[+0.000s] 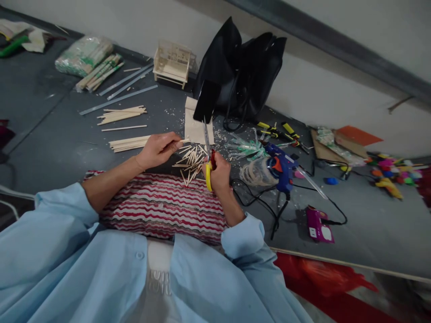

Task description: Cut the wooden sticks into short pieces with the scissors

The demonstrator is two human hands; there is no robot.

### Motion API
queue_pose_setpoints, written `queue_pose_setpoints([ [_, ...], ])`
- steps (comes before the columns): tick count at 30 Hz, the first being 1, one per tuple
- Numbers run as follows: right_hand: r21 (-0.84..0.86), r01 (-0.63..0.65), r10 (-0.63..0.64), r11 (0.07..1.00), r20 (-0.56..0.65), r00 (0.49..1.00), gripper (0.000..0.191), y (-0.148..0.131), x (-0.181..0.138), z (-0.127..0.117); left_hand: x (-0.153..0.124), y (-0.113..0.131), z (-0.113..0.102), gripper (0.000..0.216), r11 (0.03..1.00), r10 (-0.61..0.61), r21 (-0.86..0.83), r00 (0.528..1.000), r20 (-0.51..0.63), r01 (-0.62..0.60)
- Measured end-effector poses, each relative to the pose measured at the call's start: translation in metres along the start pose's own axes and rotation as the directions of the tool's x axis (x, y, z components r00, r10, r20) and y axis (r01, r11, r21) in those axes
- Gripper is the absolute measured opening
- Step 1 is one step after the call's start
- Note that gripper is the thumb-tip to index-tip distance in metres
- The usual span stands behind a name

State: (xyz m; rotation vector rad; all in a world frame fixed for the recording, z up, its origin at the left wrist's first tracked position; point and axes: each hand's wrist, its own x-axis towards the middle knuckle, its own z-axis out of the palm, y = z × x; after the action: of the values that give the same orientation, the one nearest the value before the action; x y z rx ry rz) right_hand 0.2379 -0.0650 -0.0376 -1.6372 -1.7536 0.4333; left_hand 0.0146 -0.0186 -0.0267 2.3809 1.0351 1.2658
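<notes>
My left hand (157, 149) pinches a thin wooden stick (184, 141) by one end, holding it level toward the right. My right hand (220, 172) is wrapped around the red and yellow handles of a pair of scissors (208, 154), whose blades point up just right of the stick's tip. Below and between the hands lies a loose pile of short cut sticks (191, 162) on the dark floor. A red and white wavy-striped cloth (161, 204) covers my lap under both forearms.
A blue glue gun (281, 168) with its black cord stands right of my right hand, beside a purple device (318, 225). A black bag (237, 74), a small stick-built model (171, 63), bundles of long sticks (123, 114) and coloured bits (392, 172) lie around.
</notes>
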Motion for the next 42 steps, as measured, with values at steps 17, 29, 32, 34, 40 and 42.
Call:
queue_pose_setpoints([
  [17, -0.03, -0.009, 0.009, 1.0, 0.0, 1.0, 0.01, 0.004, 0.006, 0.0, 0.016, -0.076, -0.069, 0.037, 0.643, -0.572, 0.645, 0.819, 0.044, 0.414],
  [29, -0.015, -0.014, 0.014, 1.0, 0.001, 1.0, 0.01, 0.003, 0.004, 0.002, 0.009, -0.088, -0.082, 0.011, 0.834, -0.53, 0.42, 0.736, 0.422, 0.359],
  [32, -0.014, -0.027, 0.027, 1.0, 0.017, 0.999, 0.009, 0.003, 0.003, 0.002, 0.007, -0.091, -0.078, 0.007, 0.811, -0.573, 0.446, 0.67, 0.472, 0.38],
  [34, -0.01, -0.029, 0.029, 1.0, 0.021, 0.999, 0.009, 0.003, 0.003, 0.002, 0.006, -0.093, -0.076, 0.006, 0.793, -0.599, 0.463, 0.649, 0.47, 0.396],
  [40, 0.004, -0.028, 0.028, 1.0, 0.017, 0.999, 0.009, 0.001, 0.004, 0.001, 0.003, -0.101, -0.074, 0.007, 0.879, -0.477, 0.287, 0.699, 0.533, 0.381],
  [42, 0.014, -0.034, 0.034, 0.999, 0.022, 0.999, 0.008, 0.0, 0.004, 0.001, 0.005, -0.095, -0.074, 0.008, 0.852, -0.524, 0.318, 0.699, 0.487, 0.417],
])
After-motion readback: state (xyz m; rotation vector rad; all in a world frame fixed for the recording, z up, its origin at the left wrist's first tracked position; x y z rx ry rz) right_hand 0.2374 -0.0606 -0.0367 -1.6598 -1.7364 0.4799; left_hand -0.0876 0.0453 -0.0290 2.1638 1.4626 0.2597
